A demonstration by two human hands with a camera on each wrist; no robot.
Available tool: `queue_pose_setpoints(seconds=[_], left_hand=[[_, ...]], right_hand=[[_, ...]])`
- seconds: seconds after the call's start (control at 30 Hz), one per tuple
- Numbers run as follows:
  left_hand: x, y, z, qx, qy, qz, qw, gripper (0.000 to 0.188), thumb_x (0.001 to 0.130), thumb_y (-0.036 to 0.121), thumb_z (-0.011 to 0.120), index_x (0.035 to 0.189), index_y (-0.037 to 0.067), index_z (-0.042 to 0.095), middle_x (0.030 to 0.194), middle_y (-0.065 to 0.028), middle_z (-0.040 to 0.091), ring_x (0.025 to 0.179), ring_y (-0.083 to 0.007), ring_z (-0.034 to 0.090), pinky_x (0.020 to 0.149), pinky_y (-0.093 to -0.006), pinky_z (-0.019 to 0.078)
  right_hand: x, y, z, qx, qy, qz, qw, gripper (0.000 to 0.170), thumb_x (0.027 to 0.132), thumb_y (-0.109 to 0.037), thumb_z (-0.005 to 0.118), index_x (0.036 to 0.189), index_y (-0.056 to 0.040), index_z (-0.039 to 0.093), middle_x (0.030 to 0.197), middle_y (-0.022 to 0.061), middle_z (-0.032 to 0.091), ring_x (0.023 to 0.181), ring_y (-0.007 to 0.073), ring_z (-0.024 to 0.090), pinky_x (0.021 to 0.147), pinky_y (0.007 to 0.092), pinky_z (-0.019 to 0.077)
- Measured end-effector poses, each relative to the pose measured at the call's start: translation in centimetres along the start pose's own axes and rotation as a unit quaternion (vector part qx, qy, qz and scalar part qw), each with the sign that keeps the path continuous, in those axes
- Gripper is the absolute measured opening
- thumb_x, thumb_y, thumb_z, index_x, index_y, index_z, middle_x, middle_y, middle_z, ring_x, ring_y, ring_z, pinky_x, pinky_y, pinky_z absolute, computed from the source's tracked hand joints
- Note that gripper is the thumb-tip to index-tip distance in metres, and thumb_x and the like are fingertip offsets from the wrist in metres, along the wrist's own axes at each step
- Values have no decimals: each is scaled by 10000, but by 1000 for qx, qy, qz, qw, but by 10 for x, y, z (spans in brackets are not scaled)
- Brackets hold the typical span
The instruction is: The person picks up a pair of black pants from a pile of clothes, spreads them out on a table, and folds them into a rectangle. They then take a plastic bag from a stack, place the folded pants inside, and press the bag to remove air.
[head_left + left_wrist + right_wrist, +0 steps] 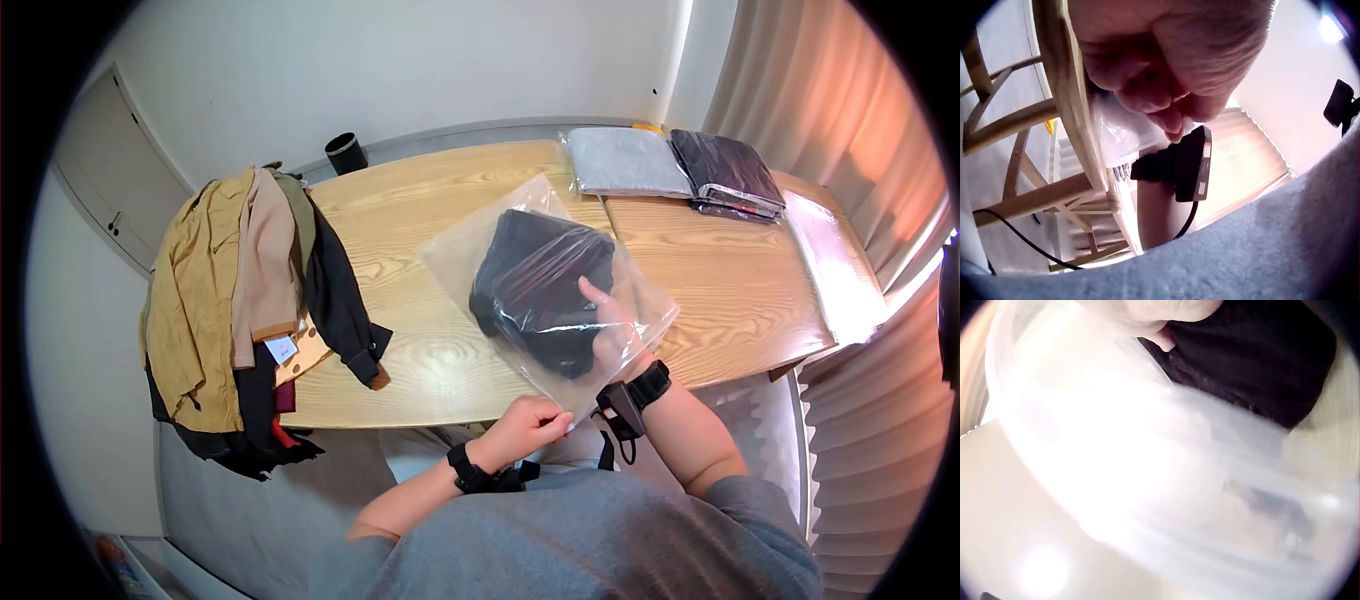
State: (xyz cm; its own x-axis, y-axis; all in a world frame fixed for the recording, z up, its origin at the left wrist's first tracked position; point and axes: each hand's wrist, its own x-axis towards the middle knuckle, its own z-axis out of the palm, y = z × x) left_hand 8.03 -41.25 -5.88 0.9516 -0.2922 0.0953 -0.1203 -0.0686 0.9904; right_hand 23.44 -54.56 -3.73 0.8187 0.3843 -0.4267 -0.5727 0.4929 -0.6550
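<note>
A clear plastic bag [450, 250] lies over the table's front part with a folded black garment [540, 270] inside it. My right hand [617, 335] reaches in through the bag's opening and grips the garment's near right edge. Its thumb lies on top of the cloth; the other fingers are mostly hidden beneath. In the right wrist view, one fingertip [1165, 340] shows against the black cloth, and film surrounds the wrist. At the table's front edge, my left hand [528, 428] pinches the bag's rim between thumb and curled fingers, close to my right wrist.
Several garments, with a tan jacket [205, 290] on top, lie over the table's left end. At the back right sit a bagged grey garment [628, 160] and a bagged dark stack [728, 170]. Shiny plastic sheets [832, 265] lie along the right edge. A black bin [346, 153] stands behind the table.
</note>
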Motion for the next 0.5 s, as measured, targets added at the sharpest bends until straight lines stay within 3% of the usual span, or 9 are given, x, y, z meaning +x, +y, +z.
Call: queue_pose_setpoints(seconds=[0.03, 0.1, 0.17, 0.23, 0.27, 0.3, 0.37, 0.43, 0.5], left_hand=[[3, 1, 3, 25, -15, 23, 999, 316, 934, 202, 547, 705, -2, 623, 605, -23, 547, 379, -91, 468, 321, -242, 323], [7, -2, 12, 19, -27, -9, 999, 311, 925, 186, 551, 694, -11, 615, 599, -43, 565, 425, -106, 495, 388, -254, 374], [13, -16, 21, 49, -67, 73, 994, 301, 914, 169, 557, 685, -20, 607, 591, -65, 582, 490, -119, 529, 476, -274, 418], [16, -11, 25, 55, -88, 44, 994, 292, 904, 157, 562, 681, -27, 603, 589, -80, 593, 544, -127, 551, 543, -286, 434], [17, -9, 25, 35, -96, 28, 994, 295, 906, 159, 561, 681, -26, 605, 589, -78, 594, 538, -126, 551, 534, -284, 433], [18, -7, 25, 15, -103, 13, 994, 297, 908, 161, 560, 681, -25, 607, 588, -76, 595, 533, -125, 551, 526, -281, 431], [16, -6, 20, 15, -112, 2, 994, 296, 908, 159, 559, 682, -24, 610, 588, -74, 596, 532, -124, 552, 523, -279, 431], [13, -3, 13, 17, -122, -10, 992, 295, 908, 158, 559, 683, -24, 613, 589, -72, 597, 531, -122, 553, 520, -277, 430], [8, 0, 8, 27, -107, 1, 994, 303, 905, 149, 562, 661, -28, 597, 566, -70, 585, 519, -124, 550, 506, -277, 417]], right_hand=[[3, 1, -2, -2, 3, 2, 1000, 309, 890, -248, 653, 1110, -59, 547, 959, 80, 632, 832, 229, 641, 758, 362, 521], [10, 3, -1, 56, 46, -3, 997, 285, 902, -245, 635, 1096, -50, 560, 979, 94, 636, 834, 228, 643, 746, 357, 521], [-4, 1, 13, 80, 29, -28, 996, 290, 904, -255, 630, 1096, -46, 570, 990, 97, 641, 843, 227, 641, 753, 361, 527], [-14, 1, 25, 109, 27, -130, 985, 386, 882, -204, 653, 1213, -66, 511, 1107, 118, 612, 949, 278, 624, 842, 424, 516], [-15, -5, 24, 81, 83, -77, 990, 418, 882, -169, 642, 1251, -61, 478, 1157, 118, 579, 996, 273, 610, 864, 403, 513], [-14, -4, 23, 82, 83, -77, 990, 418, 882, -169, 642, 1251, -61, 478, 1157, 118, 579, 996, 273, 610, 864, 403, 513], [-12, -5, 24, 180, -38, -67, 981, 395, 884, -142, 625, 1241, -46, 486, 1141, 113, 588, 1028, 259, 599, 887, 382, 514], [-9, 1, 15, 195, -57, -55, 978, 362, 887, -118, 605, 1223, -36, 498, 1136, 112, 593, 1044, 249, 597, 920, 347, 508], [22, 26, -20, -5, -207, -193, 959, 321, 907, -128, 579, 1205, -28, 512, 1135, 128, 599, 1031, 258, 609, 934, 347, 504]])
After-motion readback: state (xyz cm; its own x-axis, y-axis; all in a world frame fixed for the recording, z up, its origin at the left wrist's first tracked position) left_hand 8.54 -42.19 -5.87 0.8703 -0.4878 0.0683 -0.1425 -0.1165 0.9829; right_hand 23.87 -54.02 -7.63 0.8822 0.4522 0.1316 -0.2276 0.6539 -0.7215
